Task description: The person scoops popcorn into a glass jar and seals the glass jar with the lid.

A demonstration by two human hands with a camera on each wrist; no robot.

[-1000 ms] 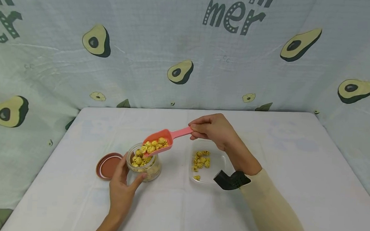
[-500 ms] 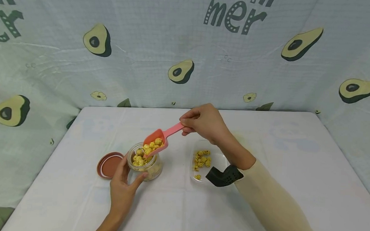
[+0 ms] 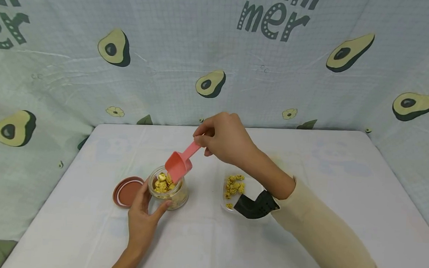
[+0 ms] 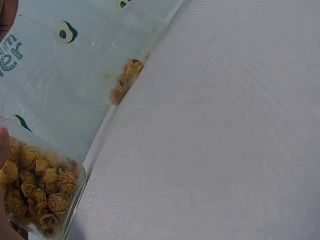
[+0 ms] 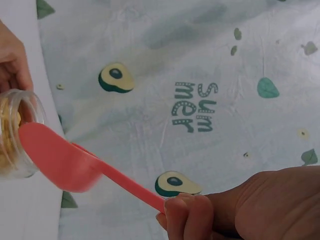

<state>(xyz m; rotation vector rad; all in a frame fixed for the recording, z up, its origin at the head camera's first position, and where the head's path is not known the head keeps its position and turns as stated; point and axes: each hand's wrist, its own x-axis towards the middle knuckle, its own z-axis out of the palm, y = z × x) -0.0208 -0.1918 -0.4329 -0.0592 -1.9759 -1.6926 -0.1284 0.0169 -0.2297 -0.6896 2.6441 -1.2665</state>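
My left hand grips a glass jar that stands on the table, thumb in front and fingers around its left side. Caramel popcorn fills much of the jar, as the left wrist view shows. With my right hand I pinch the handle of a pink scoop. Its bowl tilts steeply down over the jar's mouth, and no popcorn shows in it. In the right wrist view the scoop's lip overlaps the jar's rim.
A clear plastic container with several popcorn pieces stands right of the jar, partly behind my right wrist and its black camera mount. A brown lid lies left of the jar. An avocado-print cloth hangs behind the table.
My right hand has moved left and up, tipping the scoop more steeply. The popcorn in its bowl has slid out into the jar. My left hand stays on the jar.
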